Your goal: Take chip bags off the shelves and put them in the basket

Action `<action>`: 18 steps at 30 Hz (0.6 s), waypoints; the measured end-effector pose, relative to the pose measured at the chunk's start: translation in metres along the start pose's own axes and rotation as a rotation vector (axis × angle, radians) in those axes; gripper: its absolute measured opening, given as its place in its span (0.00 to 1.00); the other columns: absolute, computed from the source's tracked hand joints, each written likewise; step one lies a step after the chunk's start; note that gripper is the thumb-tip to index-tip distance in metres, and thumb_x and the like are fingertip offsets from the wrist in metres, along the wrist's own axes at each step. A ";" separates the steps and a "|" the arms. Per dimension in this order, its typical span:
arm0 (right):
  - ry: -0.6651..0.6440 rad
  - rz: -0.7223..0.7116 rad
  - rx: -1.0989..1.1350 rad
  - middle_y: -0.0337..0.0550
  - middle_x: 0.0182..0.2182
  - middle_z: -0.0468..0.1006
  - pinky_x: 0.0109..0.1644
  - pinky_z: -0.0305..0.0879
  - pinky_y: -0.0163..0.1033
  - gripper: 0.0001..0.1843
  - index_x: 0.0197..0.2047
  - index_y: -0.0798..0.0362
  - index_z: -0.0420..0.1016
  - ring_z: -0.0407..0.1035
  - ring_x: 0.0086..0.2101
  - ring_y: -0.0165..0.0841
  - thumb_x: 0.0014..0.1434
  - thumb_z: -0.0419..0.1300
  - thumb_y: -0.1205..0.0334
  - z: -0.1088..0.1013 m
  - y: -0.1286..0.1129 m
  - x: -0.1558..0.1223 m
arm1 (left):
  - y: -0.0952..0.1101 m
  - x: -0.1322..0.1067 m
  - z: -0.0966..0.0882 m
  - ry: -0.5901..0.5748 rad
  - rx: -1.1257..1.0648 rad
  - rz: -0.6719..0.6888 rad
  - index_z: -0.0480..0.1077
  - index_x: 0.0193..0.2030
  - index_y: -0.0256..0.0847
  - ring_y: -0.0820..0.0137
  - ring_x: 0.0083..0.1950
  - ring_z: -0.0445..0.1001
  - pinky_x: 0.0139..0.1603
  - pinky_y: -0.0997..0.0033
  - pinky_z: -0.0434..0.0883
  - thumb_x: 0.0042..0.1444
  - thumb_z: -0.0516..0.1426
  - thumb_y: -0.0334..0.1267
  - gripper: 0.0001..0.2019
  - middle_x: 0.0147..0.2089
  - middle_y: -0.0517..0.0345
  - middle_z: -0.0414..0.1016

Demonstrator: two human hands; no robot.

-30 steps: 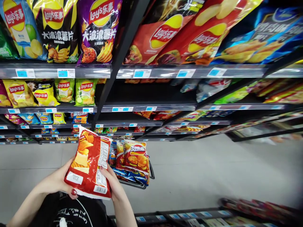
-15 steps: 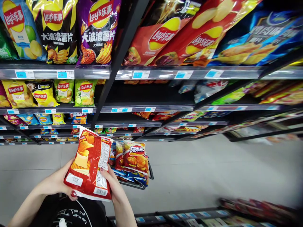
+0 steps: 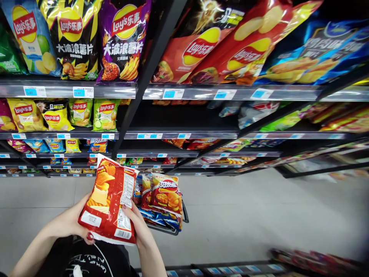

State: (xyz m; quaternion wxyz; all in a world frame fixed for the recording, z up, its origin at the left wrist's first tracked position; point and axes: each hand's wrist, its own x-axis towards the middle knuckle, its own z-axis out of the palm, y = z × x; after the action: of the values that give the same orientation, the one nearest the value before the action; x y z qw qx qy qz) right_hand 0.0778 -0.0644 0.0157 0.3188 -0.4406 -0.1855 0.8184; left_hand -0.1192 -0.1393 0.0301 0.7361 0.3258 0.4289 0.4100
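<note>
Between my two hands I hold a red bag of potato chips [image 3: 108,204], its printed back and barcode turned up toward me. My left hand [image 3: 76,221] grips the lower left edge, thumb on the front and the other fingers hidden beneath. Along the right edge lies my right hand [image 3: 137,223], its thumb pressed on the white label panel and its fingers out of sight behind the bag. Just beyond the right hand, a dark basket [image 3: 165,230] holds several chip bags, with a red bag [image 3: 166,194] on top and blue bags [image 3: 161,217] below.
Ahead stand black shelves [image 3: 178,134] with price tags and many chip bags, including a purple bag [image 3: 122,42] and a yellow bag [image 3: 25,113]. Grey tiled floor [image 3: 230,207] stretches to the right. Another shelf edge [image 3: 230,269] runs along the bottom right.
The shelves and basket sit slightly lower and further right in the view. Both hands keep the same hold on the red bag.
</note>
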 end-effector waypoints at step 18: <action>-0.014 0.009 -0.006 0.44 0.40 0.80 0.45 0.70 0.47 0.35 0.53 0.50 0.63 0.75 0.39 0.44 0.40 0.69 0.61 0.003 0.001 -0.003 | 0.001 -0.005 0.001 0.028 -0.019 -0.016 0.30 0.66 0.54 0.54 0.55 0.65 0.49 0.55 0.68 0.32 0.67 0.23 0.62 0.60 0.49 0.63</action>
State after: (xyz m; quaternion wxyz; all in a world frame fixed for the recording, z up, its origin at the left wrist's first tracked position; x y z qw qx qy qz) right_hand 0.0761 -0.0673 0.0187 0.3126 -0.4368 -0.1884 0.8222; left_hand -0.1199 -0.1440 0.0330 0.7364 0.3094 0.4377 0.4128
